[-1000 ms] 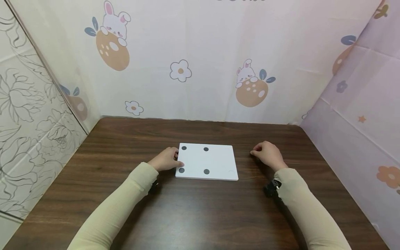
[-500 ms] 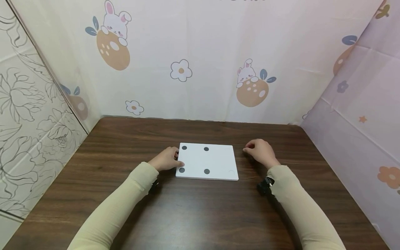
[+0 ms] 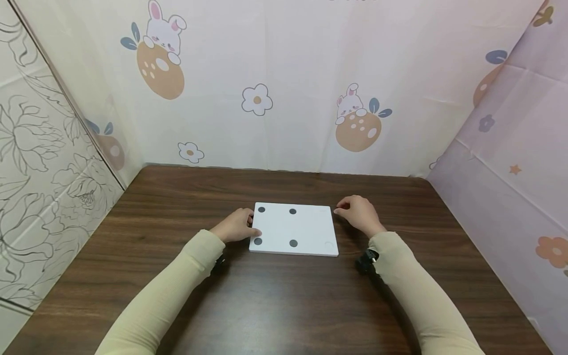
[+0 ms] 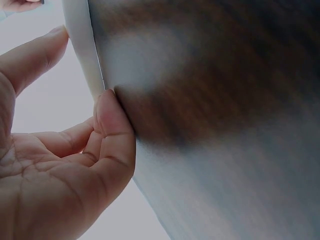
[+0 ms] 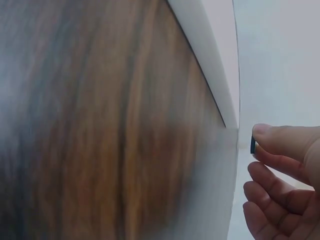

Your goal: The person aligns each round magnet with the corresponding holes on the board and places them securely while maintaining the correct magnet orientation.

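Observation:
A flat white board (image 3: 306, 229) lies on the table, with several dark round discs on its left and middle parts. Near its lower right corner is a faint circle outline. My left hand (image 3: 236, 226) grips the board's left edge, thumb on top; in the left wrist view the curled fingers (image 4: 117, 130) meet the side of the board. Just off the far right corner, my right hand (image 3: 359, 214) hovers, apart from the board. Between its thumb and index finger it pinches a small, thin dark disc (image 5: 253, 145), seen edge-on in the right wrist view.
The brown wood-grain table (image 3: 266, 305) extends around the board. A patterned curtain (image 3: 293, 138) hangs along its back edge, and more patterned cloth covers the left and right sides. A black device (image 3: 366, 261) sits at my right wrist.
My right hand has moved left, and slightly away from me, up to the board's far right corner. The left hand and the board have stayed in place.

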Tool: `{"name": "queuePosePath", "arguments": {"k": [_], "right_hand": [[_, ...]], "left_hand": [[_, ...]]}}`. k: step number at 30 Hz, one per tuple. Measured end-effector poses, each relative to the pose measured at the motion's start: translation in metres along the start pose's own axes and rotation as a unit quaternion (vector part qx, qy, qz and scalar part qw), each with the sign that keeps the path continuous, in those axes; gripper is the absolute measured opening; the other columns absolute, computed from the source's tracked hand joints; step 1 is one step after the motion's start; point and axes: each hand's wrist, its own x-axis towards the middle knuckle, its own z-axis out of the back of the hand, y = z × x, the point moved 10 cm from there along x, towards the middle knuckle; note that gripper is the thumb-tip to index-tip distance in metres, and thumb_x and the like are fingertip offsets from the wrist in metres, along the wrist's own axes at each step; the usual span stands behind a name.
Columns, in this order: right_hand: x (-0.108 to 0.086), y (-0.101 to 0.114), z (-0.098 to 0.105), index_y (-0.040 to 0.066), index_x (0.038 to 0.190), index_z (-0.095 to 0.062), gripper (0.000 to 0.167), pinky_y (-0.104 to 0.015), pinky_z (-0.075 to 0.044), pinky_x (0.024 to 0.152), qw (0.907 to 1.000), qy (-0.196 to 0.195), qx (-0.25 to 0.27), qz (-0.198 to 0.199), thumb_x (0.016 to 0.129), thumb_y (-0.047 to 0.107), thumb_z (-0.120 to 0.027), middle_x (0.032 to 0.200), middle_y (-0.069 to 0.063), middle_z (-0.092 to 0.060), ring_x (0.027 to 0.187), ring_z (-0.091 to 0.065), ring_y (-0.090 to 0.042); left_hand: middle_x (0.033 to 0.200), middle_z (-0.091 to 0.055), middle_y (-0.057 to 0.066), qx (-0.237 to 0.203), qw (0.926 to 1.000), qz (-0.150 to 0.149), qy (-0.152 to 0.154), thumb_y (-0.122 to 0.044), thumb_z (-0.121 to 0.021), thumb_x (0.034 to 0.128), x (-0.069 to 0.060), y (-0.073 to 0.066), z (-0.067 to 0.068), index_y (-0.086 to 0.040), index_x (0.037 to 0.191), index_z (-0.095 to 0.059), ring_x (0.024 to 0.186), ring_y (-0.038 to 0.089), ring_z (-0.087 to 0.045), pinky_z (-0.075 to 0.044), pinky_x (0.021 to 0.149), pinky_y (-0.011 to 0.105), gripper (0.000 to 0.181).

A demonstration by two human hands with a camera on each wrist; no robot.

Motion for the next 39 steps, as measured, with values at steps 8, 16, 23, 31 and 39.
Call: {"name": "queuePosePath", "arguments": {"k": [8,16,23,31,39], "right_hand": [[0.003,0.013,-0.01,0.008,0.106,-0.073,0.025,-0.039,-0.05,0.074,0.9999,0.008,0.006,0.007,0.092,0.027,-0.068,0.103,-0.011,-0.071,0.083,-0.062,-0.023],[0.005,0.02,-0.021,0.009,0.106,-0.074,0.023,-0.042,-0.05,0.079,0.9998,0.02,0.003,0.003,0.091,0.025,-0.069,0.111,-0.014,-0.066,0.095,-0.06,-0.027],[0.006,0.023,-0.025,0.01,0.106,-0.074,0.022,-0.039,-0.05,0.077,0.9996,0.028,0.005,-0.008,0.091,0.025,-0.068,0.11,-0.012,-0.065,0.092,-0.059,-0.026],[0.005,0.025,-0.025,0.01,0.106,-0.074,0.021,-0.04,-0.05,0.077,0.9997,0.026,0.0,-0.003,0.091,0.024,-0.068,0.106,-0.011,-0.065,0.09,-0.06,-0.025],[0.005,0.025,-0.025,0.01,0.108,-0.074,0.023,-0.039,-0.05,0.077,0.9995,0.03,0.001,-0.005,0.091,0.024,-0.068,0.107,-0.012,-0.064,0.092,-0.059,-0.025]], "left_hand": [[0.112,-0.062,0.02,0.0,1.0,0.0,0.001,-0.023,-0.075,0.0858,-0.001,0.0,0.0,0.009,0.127,-0.054,0.099,0.026,-0.06,-0.052,0.089,0.04,0.056],[0.11,-0.063,0.018,0.004,1.0,-0.001,0.003,-0.023,-0.076,0.0856,0.001,0.0,0.0,0.007,0.124,-0.055,0.096,0.024,-0.059,-0.052,0.088,0.039,0.053],[0.11,-0.063,0.019,0.002,1.0,-0.001,0.001,-0.023,-0.075,0.0857,0.001,0.0,0.0,0.008,0.125,-0.055,0.095,0.024,-0.059,-0.052,0.088,0.039,0.054],[0.114,-0.062,0.02,0.002,1.0,-0.003,0.002,-0.024,-0.075,0.0862,0.001,0.0,0.0,0.009,0.128,-0.053,0.099,0.025,-0.059,-0.051,0.089,0.041,0.058],[0.106,-0.062,0.015,0.007,1.0,-0.007,0.001,-0.024,-0.075,0.0858,0.002,0.001,0.0,0.006,0.12,-0.057,0.091,0.022,-0.057,-0.051,0.085,0.038,0.049]]}}
